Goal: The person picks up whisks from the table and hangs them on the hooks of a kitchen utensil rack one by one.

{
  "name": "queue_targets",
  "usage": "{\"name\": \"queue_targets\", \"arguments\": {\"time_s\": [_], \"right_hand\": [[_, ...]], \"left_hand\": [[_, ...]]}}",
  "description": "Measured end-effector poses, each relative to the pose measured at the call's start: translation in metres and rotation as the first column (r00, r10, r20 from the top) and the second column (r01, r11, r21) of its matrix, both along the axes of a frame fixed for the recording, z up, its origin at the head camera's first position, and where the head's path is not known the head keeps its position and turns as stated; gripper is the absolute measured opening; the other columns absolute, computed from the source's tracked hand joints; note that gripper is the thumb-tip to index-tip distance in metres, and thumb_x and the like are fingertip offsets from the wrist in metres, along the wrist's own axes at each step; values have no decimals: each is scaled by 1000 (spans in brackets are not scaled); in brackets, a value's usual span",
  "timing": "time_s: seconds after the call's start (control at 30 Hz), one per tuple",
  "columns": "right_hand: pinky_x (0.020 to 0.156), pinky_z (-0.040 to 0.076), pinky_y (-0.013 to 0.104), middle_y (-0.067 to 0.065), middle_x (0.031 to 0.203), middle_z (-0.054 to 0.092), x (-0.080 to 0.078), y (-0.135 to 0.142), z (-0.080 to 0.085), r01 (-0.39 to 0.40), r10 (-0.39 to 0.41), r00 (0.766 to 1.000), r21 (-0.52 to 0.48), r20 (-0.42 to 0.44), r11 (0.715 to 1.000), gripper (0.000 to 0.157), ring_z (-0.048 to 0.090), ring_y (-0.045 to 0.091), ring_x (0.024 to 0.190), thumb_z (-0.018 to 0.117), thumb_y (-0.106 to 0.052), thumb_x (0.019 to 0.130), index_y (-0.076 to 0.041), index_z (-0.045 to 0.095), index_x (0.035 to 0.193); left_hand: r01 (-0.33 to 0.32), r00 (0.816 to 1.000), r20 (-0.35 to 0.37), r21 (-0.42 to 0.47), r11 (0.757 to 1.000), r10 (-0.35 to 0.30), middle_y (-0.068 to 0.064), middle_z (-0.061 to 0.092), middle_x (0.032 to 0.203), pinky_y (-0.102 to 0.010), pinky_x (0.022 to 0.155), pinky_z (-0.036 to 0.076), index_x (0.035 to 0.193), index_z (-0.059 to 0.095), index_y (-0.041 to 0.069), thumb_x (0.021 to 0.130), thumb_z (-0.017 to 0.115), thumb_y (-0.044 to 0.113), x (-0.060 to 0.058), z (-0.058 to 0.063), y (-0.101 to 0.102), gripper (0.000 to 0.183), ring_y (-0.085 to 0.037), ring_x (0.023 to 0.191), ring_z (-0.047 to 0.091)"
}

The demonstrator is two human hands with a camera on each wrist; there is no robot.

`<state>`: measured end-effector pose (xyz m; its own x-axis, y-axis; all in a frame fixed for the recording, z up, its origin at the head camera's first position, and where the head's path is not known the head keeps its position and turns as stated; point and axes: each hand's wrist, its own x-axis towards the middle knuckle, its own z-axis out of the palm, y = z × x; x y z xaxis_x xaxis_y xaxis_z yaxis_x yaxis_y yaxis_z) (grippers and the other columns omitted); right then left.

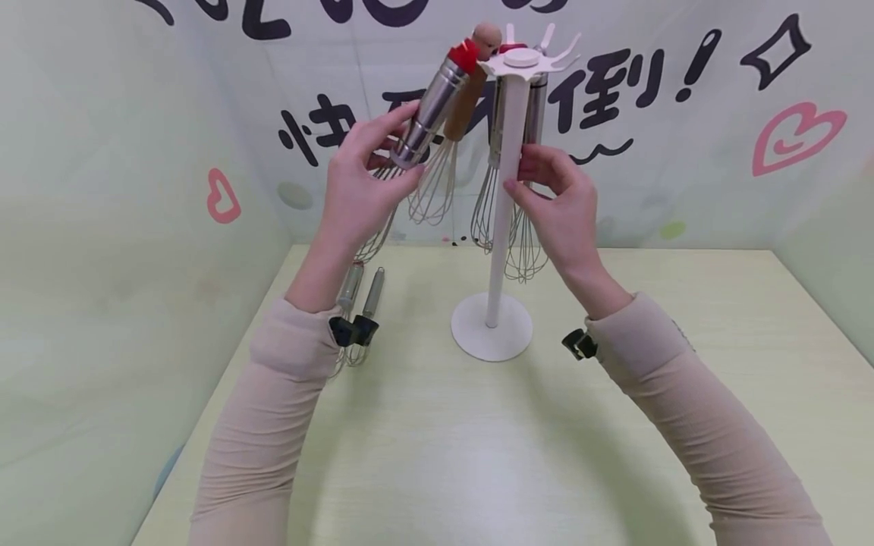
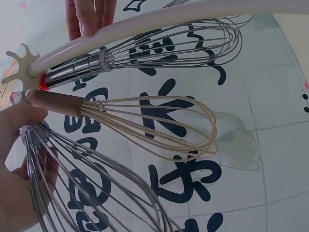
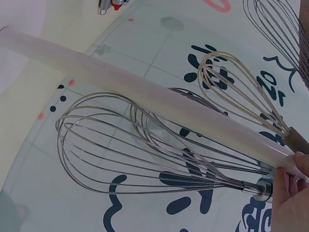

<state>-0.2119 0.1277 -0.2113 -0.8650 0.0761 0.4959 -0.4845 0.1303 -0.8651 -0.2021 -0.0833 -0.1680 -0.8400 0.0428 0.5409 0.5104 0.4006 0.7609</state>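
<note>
My left hand [image 1: 355, 178] holds a steel-handled whisk [image 1: 432, 114] with a red end, tilted beside the top of a white rack. Its wire loops fan out below that hand in the left wrist view. The fingers of my right hand [image 1: 563, 205] pinch the rack's white post [image 1: 505, 189] about halfway up or higher. From the rack's hooked top [image 1: 522, 61] hangs a whisk with a wooden handle [image 1: 463, 102], close behind the held one. Two steel whisks also hang there, one wire head [image 3: 145, 164] large in the right wrist view. Whether the red end touches a hook I cannot tell.
Two smaller whisks lie on the table at the left, one with a plain steel handle [image 1: 374, 292], partly behind my left sleeve. The rack's round white base [image 1: 492, 345] stands on the pale table [image 1: 437, 455]. A printed cloth [image 1: 649, 205] hangs behind.
</note>
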Motion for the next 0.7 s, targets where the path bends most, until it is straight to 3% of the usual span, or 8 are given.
{"name": "queue_targets", "arguments": {"time_s": [0.17, 0.7], "right_hand": [[89, 56, 24, 17, 113, 65, -1, 0, -1, 7, -7, 1000, 11, -3, 1000, 37, 63, 3, 90, 66, 2, 85, 3, 59, 122], [88, 56, 23, 16, 112, 65, -2, -1, -1, 23, -23, 1000, 7, -3, 1000, 36, 62, 3, 88, 66, 2, 85, 4, 60, 120]], "left_hand": [[16, 1000, 22, -42, 999, -15, -11, 56, 122, -20, 88, 52, 134, 57, 16, 81, 67, -1, -1, -2, 3, 56, -11, 99, 54], [94, 993, 73, 49, 994, -98, -13, 56, 125, -26, 94, 52, 138, 49, 13, 79, 73, 0, -10, -21, 15, 66, -18, 109, 57]]}}
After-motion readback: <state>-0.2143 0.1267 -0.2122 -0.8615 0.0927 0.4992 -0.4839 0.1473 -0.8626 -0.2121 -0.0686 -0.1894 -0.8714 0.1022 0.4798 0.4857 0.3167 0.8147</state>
